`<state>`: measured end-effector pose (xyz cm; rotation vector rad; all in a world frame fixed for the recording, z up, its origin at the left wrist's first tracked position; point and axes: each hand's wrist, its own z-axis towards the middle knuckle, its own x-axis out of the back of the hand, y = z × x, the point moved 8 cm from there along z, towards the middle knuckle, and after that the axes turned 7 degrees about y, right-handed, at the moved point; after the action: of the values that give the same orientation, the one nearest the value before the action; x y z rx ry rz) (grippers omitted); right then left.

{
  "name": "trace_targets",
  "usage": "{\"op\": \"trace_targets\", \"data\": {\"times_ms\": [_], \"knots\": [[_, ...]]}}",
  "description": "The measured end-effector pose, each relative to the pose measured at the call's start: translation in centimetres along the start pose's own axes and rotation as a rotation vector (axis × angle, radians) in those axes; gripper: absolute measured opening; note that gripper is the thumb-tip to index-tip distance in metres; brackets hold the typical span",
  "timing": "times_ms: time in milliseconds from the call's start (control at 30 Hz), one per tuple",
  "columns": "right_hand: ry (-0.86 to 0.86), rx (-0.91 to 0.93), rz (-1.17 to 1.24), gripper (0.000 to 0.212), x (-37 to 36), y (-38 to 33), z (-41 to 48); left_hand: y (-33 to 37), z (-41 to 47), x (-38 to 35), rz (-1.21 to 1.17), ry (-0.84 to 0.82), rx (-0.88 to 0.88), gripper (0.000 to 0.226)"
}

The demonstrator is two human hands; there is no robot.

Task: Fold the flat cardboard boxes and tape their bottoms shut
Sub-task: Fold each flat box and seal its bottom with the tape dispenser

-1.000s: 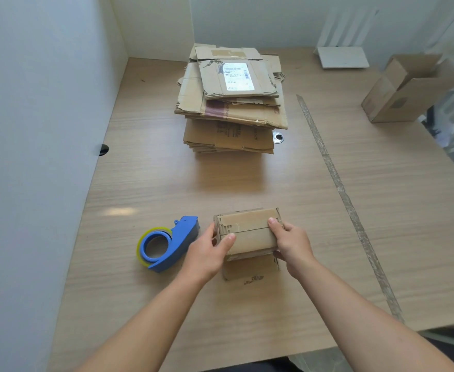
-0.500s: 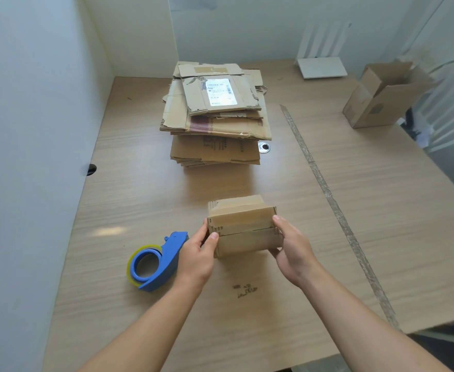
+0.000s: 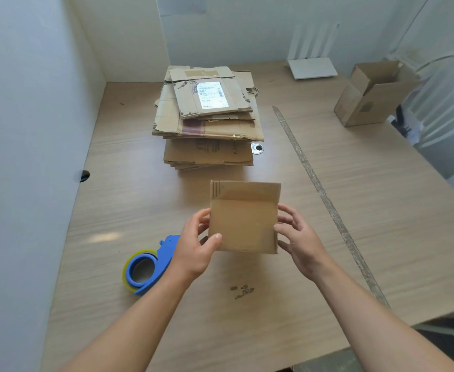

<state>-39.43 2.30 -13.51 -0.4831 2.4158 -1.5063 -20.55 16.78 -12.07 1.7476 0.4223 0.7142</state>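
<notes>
Grip mattered most in the head view. The small box was held up off the table, near its front edge, with one broad face turned toward the camera. The left hand clasped its left edge, thumb on the face and fingers behind. The right hand curled at the right edge and seemed to pinch it, though the contact there was hard to confirm.

To do the step well, I judged that both hands should squeeze evenly so the walls stayed square. The bottom flaps should be turned upward and pressed flat before reaching for the tape dispenser, which lay just beside the left wrist.

The box was plain brown corrugated card, matte, with crisp corners and a creased band along its top. The dispenser was glossy blue plastic around a yellowish roll. Behind, the stack of flat boxes showed frayed edges and a white label. An open box stood well apart at the far right.
</notes>
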Motion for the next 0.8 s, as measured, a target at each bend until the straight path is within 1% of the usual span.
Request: {"op": "trace_targets", "data": {"times_ms": [67,167,200,267,300,333,433,467,500,533,600,667,700,733,800], "knots": [[0.031,0.007,0.04,0.023,1.2,0.3,0.0,-0.9,-0.3,-0.5,-0.009,-0.054,0.044,0.037],[0.083,0.021,0.048,0.025,2.7,1.1,-0.2,-2.5,-0.8,-1.4,0.112,-0.181,0.081,0.03],[0.084,0.036,0.004,0.025,2.8,1.3,-0.4,-2.8,-1.0,-1.6,0.164,-0.219,0.085,0.03],[0.072,0.087,-0.16,0.017,2.7,1.6,-0.5,-3.1,-1.1,-1.7,0.199,-0.232,0.095,0.035],[0.068,0.135,-0.268,0.014,2.5,1.6,-0.5,-3.0,-1.0,-1.6,0.19,-0.219,0.099,0.04],[0.073,0.203,-0.379,0.015,2.4,1.4,-0.4,-2.7,-1.0,-1.5,0.185,-0.2,0.099,0.045],[0.104,0.52,-0.687,0.029,1.1,-1.0,-1.1,-1.7,-0.7,-1.0,0.244,-0.128,0.046,0.054],[0.083,0.614,-0.762,0.033,0.3,-1.7,-1.5,-1.3,-0.6,-0.9,0.27,-0.112,0.01,0.053],[0.042,0.666,-0.815,0.036,-0.4,-2.0,-1.7,-0.9,-0.4,-0.9,0.289,-0.104,-0.032,0.05],[-0.006,0.678,-0.844,0.038,-1.0,-2.1,-1.8,-0.3,-0.3,-0.9,0.299,-0.099,-0.074,0.045],[-0.05,0.658,-0.872,0.038,-1.7,-2.0,-1.7,0.8,0.3,-1.0,0.32,-0.076,-0.138,0.035],[0.029,0.637,-0.895,0.036,-1.5,-2.2,-1.0,1.6,1.3,-1.5,0.388,-0.046,-0.16,0.034],[0.085,0.58,-0.897,0.037,-1.1,-2.2,-0.3,1.8,1.9,-1.9,0.429,-0.034,-0.14,0.038],[0.129,0.477,-0.894,0.043,-0.7,-2.0,0.5,1.9,2.4,-2.4,0.463,-0.029,-0.104,0.043],[0.159,0.252,-0.867,0.061,-0.2,-1.4,1.7,1.7,3.2,-3.7,0.508,-0.044,-0.014,0.053]]}}
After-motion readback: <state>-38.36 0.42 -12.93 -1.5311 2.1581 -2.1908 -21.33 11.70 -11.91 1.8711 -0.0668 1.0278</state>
